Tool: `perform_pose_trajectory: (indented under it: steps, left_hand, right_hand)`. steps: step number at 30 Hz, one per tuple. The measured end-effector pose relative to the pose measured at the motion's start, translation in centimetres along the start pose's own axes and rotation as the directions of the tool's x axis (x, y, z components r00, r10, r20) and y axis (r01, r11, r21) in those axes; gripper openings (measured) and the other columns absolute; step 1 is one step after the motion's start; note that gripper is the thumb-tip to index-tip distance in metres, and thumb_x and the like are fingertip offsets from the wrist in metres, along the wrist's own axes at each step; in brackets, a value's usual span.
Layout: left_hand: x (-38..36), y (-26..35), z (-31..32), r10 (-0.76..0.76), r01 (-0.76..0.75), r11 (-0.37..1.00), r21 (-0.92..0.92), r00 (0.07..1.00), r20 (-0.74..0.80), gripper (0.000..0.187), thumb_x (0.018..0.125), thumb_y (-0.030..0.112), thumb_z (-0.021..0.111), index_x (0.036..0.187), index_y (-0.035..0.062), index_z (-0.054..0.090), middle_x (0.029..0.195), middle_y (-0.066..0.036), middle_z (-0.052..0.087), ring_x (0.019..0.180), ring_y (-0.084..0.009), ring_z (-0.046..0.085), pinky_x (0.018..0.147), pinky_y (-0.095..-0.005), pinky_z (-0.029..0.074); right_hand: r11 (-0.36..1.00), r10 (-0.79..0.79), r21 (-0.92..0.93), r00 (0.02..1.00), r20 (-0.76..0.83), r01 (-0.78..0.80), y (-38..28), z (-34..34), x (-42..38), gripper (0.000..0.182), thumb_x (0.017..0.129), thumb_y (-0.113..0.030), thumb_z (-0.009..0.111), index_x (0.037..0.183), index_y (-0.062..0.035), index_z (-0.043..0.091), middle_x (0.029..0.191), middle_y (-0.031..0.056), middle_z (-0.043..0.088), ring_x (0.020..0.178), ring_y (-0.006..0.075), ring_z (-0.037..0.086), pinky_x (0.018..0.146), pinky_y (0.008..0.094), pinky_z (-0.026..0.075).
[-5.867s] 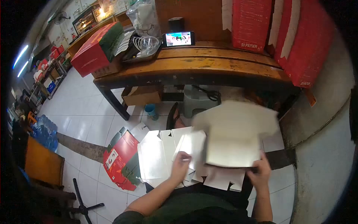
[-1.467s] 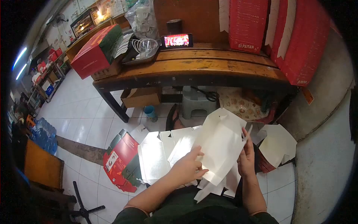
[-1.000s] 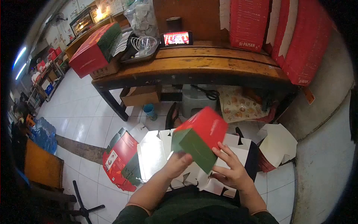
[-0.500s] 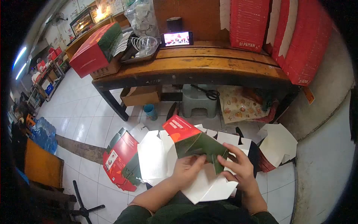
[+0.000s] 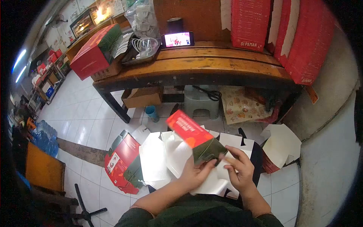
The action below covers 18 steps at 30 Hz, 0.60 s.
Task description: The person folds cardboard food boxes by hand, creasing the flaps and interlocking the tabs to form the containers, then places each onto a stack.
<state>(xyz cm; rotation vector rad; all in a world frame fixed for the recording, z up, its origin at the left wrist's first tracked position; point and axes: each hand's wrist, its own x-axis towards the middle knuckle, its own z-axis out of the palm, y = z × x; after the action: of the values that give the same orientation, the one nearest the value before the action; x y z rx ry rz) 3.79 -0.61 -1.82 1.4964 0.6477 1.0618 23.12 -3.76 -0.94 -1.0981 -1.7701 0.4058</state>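
A part-folded red and dark green carton (image 5: pixel 189 130) with a white inside is held over my lap, tilted with its red panel at the upper left. My left hand (image 5: pixel 196 174) grips its lower edge, thumb on the green panel. Fingers bent, my right hand (image 5: pixel 240 168) is at the carton's right corner; its fingertips are small and partly blurred, so its hold is unclear. Beneath lie white, unfolded carton sheets (image 5: pixel 153 160). A red and green carton (image 5: pixel 123 162) rests at the left, and a white-lined one (image 5: pixel 281 145) at the right.
Ahead is a wooden bench (image 5: pixel 211 66) with a lit phone (image 5: pixel 177 39), a tray (image 5: pixel 140 56), a red box (image 5: pixel 94 51) and tall red cartons (image 5: pixel 251 24). Under or near it are a grey stool (image 5: pixel 200 104), scissors (image 5: pixel 213 95) and a blue cup (image 5: pixel 152 113).
The held carton has turned, so its red panel faces up more and its opening no longer shows. My left hand has shifted slightly right; my right hand's fingers have drawn in.
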Motion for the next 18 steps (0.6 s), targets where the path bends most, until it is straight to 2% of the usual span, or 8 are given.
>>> perform_pose_trajectory:
  steps: [3, 5, 7, 10, 11, 13, 14, 18]
  left_hand:
    - [0.9, 0.4, -2.3, -0.017, -0.078, 0.82, 0.566, 0.987, 0.161, 0.027, 0.09, 0.002, 0.056, 0.116, 0.0022, 0.064, 0.104, -0.022, 0.059, 0.095, -0.0405, 0.061, 0.081, -0.0427, 0.051]
    - [0.6, -0.4, -3.0, -0.155, -0.066, 0.735, 0.675, 0.953, 0.261, 0.029, 0.09, 0.001, 0.054, 0.117, 0.0023, 0.063, 0.099, -0.019, 0.059, 0.093, -0.0401, 0.062, 0.079, -0.0452, 0.051]
    - [0.0, -1.3, -3.2, -0.156, -0.063, 0.746, 0.663, 0.951, 0.266, 0.036, 0.09, 0.0, 0.054, 0.126, 0.0032, 0.058, 0.098, -0.02, 0.062, 0.093, -0.0404, 0.064, 0.079, -0.0451, 0.051]
    - [0.3, 0.7, -2.8, -0.319, 0.187, 0.79, 0.584, 0.938, 0.132, 0.049, 0.09, -0.001, 0.056, 0.138, 0.0033, 0.047, 0.096, -0.021, 0.066, 0.09, -0.0408, 0.066, 0.079, -0.0454, 0.052]
    - [0.5, 1.5, -2.6, -0.403, 0.308, 0.789, 0.531, 0.913, 0.069, 0.054, 0.09, -0.001, 0.057, 0.143, 0.0031, 0.042, 0.095, -0.022, 0.067, 0.089, -0.0409, 0.067, 0.079, -0.0456, 0.052]
    - [0.3, 1.1, -2.6, -0.39, 0.294, 0.812, 0.505, 0.916, 0.094, 0.059, 0.093, 0.002, 0.059, 0.148, 0.0072, 0.037, 0.092, -0.02, 0.069, 0.087, -0.036, 0.07, 0.08, -0.0425, 0.053]
    - [0.2, 0.8, -2.5, -0.384, 0.287, 0.823, 0.49, 0.917, 0.108, 0.062, 0.094, 0.003, 0.06, 0.15, 0.0093, 0.034, 0.09, -0.019, 0.07, 0.087, -0.0336, 0.071, 0.08, -0.041, 0.054]
    - [0.4, 0.5, -2.3, -0.422, 0.286, 0.776, 0.562, 0.898, 0.126, 0.063, 0.093, 0.003, 0.061, 0.15, 0.0084, 0.035, 0.092, -0.02, 0.071, 0.087, -0.0345, 0.071, 0.079, -0.041, 0.054]
  right_hand:
    - [0.994, 0.057, 0.099, 0.976, -0.21, -0.036, 0.6, 0.7, 0.4, 0.047, 0.084, -0.017, 0.076, 0.128, -0.0082, 0.066, 0.142, 0.024, 0.051, 0.131, 0.043, 0.05, 0.109, 0.049, 0.04]
    - [0.962, -0.013, -0.273, 0.999, 0.034, 0.022, -0.9, -0.8, 2.3, 0.048, 0.084, -0.019, 0.077, 0.13, -0.01, 0.063, 0.148, 0.0237, 0.045, 0.14, 0.0435, 0.038, 0.114, 0.0492, 0.033]
    - [0.987, 0.004, -0.162, 0.994, 0.109, 0.013, 2.2, -0.4, 1.5, 0.037, 0.082, -0.02, 0.079, 0.116, -0.009, 0.066, 0.147, 0.0219, 0.046, 0.142, 0.0447, 0.036, 0.115, 0.0514, 0.031]
    - [0.835, 0.084, 0.55, 0.99, -0.11, -0.01, 5.3, 0.8, 0.5, 0.028, 0.08, -0.017, 0.081, 0.101, -0.0079, 0.064, 0.143, 0.0198, 0.05, 0.142, 0.0428, 0.037, 0.116, 0.0531, 0.028]
    - [0.862, 0.049, 0.507, 0.995, -0.087, 0.001, 5.3, 0.9, 0.5, 0.027, 0.08, -0.016, 0.08, 0.099, -0.0077, 0.063, 0.143, 0.0196, 0.051, 0.143, 0.0423, 0.037, 0.116, 0.0534, 0.027]
    - [0.908, -0.012, 0.419, 0.999, -0.031, 0.024, 3.9, 0.8, 1.1, 0.024, 0.08, -0.012, 0.079, 0.096, -0.0075, 0.061, 0.141, 0.0193, 0.052, 0.143, 0.0411, 0.037, 0.117, 0.0541, 0.025]
    - [0.99, -0.038, 0.138, 0.989, 0.14, 0.018, 2.3, 0.3, 1.6, 0.025, 0.08, -0.009, 0.077, 0.096, -0.0061, 0.058, 0.139, 0.0212, 0.053, 0.14, 0.0414, 0.041, 0.117, 0.0543, 0.023]
    - [0.993, 0.018, -0.11, 0.978, -0.209, -0.042, 2.5, 1.8, 0.7, 0.02, 0.082, -0.008, 0.075, 0.096, -0.0035, 0.062, 0.139, 0.0222, 0.053, 0.137, 0.044, 0.044, 0.118, 0.0573, 0.02]
